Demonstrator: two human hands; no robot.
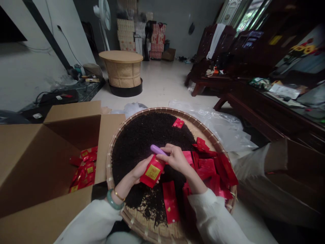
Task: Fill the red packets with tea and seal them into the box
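Note:
My left hand (140, 169) is closed around a red packet (151, 172) with a yellow label, holding it tilted above a round woven bamboo tray (111, 162). At the packet's upper edge my right hand (175, 156) grips a slim purple tool (157, 150) with a rounded end; its kind does not show. Dark loose tea leaves (142, 135) cover much of the tray. A flat red packet (171, 202) lies just below my hands. More flat red packets (207, 167) are heaped along the tray's right side, and a small red packet (178, 123) rests near its far rim.
On the left stands an open cardboard box (22, 176) with several red packets (85, 169) inside. Clear plastic sheeting (215, 123) lies beyond the tray. Another carton (291, 176) is at the right. Farther off are a round wooden table (121, 56) and dark wooden furniture (264, 115).

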